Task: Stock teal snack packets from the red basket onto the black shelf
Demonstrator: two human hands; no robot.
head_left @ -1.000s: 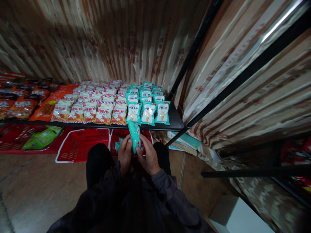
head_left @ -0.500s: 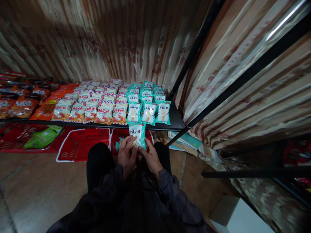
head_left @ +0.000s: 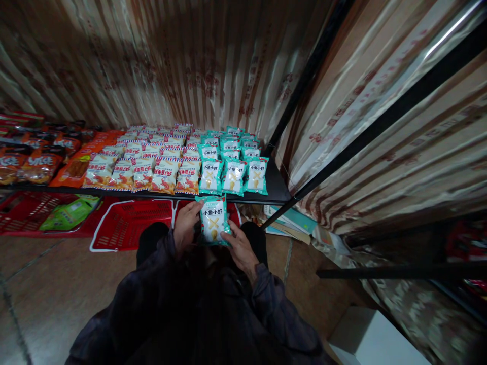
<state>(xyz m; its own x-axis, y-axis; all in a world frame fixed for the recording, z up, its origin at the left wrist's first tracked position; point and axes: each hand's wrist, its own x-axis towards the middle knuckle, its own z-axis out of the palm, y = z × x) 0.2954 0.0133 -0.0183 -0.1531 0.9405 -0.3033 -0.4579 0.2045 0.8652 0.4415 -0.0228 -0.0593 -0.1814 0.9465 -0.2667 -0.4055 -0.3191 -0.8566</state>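
Note:
Between my two hands, a teal and white snack bag [head_left: 213,221] is held face up in front of the shelf edge. My left hand [head_left: 186,224] grips its upper left side, fingers closed at the corner. On the lower right edge my right hand [head_left: 238,245] pinches the bag with the thumb in front. Just beyond, rows of matching teal snack bags [head_left: 233,177] stand on the black shelf [head_left: 277,186]. White and orange snack bags with striped edges [head_left: 164,175] fill the rows to their left.
Orange packets [head_left: 72,171] and dark-topped orange bags [head_left: 41,166] lie farther left. Under the shelf are a red basket [head_left: 133,225] and a green packet [head_left: 68,213]. A black post [head_left: 315,187] rises at the right. A white box [head_left: 376,337] sits on the floor.
My left hand has shifted left and up to the bag's upper corner. The bag has come slightly nearer, and more of its front shows. My right hand stays at its lower right.

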